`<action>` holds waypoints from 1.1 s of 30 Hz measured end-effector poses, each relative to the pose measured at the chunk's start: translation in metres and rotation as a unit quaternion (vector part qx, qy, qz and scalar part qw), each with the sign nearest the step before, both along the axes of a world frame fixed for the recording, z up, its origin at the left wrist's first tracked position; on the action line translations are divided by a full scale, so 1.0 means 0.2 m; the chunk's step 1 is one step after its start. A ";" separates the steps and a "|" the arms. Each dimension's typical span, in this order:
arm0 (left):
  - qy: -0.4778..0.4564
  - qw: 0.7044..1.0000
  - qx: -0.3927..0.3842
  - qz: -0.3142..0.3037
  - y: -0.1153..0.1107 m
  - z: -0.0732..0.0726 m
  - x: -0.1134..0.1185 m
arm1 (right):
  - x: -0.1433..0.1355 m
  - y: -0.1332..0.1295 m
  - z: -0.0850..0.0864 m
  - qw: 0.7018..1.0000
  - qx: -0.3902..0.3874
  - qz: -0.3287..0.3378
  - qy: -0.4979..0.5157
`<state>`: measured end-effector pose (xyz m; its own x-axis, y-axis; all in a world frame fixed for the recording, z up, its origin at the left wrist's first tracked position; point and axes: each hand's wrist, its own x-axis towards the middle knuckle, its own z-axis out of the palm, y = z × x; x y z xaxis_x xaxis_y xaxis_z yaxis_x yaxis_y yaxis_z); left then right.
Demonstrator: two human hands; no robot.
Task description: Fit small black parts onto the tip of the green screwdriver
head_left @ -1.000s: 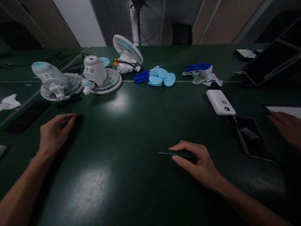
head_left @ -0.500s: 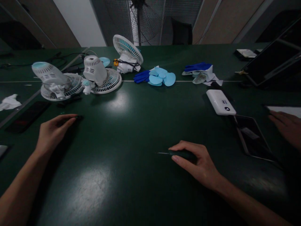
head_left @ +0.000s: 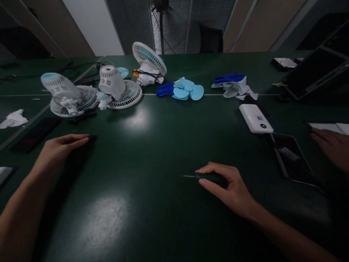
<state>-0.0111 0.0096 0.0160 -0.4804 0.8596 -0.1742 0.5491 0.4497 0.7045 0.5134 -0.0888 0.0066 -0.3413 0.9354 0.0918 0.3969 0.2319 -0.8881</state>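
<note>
Grasping a slim screwdriver with a dark green handle and thin metal shaft [head_left: 211, 177] in the right hand [head_left: 233, 187], thumb and fingers closed round the handle, shaft pointing left above or on the dark green tabletop [head_left: 152, 149]. With the left hand [head_left: 58, 147], touching a small dark piece [head_left: 93, 137] at drawn-together fingertips; cannot tell whether firmly gripped. Just straightened the left fingers somewhat, with hardly any change to the right-hand grasp; judged from that, adjusting the hold on the small piece while keeping the tool ready, away from any part. Can count, farther out, one white rounded-corner box [head_left: 255, 118], one dark flat-screened device [head_left: 291, 154] beside it, and one hand of another person [head_left: 332, 145] at the far right. Across the back, can count three white-and-pale-blue plastic desk fans [head_left: 65, 91] [head_left: 113, 85] [head_left: 148, 65], one whole loose pale-blue fan blade [head_left: 188, 89], and two bundles of blue-and-white cloth gloves [head_left: 165, 89] [head_left: 231, 82]
</note>
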 end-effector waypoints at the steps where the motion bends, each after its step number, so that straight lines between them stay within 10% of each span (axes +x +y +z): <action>1: -0.004 1.000 0.000 -0.006 0.01 0.00 -0.01 | 0.00 0.00 0.00 1.000 -0.002 0.001 0.001; 19: 0.095 0.993 0.043 -0.057 -0.07 0.00 0.19 | -0.01 0.01 0.01 1.000 -0.015 0.008 -0.003; 25: 0.032 0.970 0.096 -0.219 -0.14 0.02 0.54 | -0.02 0.00 0.01 1.000 -0.008 0.006 -0.001; 33: -0.070 0.852 0.117 -0.505 -0.39 -0.03 1.13 | -0.01 0.00 0.01 0.999 -0.009 0.030 -0.015</action>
<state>0.2142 -0.0690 0.0098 0.5368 0.8413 0.0634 0.4756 -0.3638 0.8009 0.5116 -0.0891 0.0083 -0.3990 0.9147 0.0640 0.4101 0.2404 -0.8798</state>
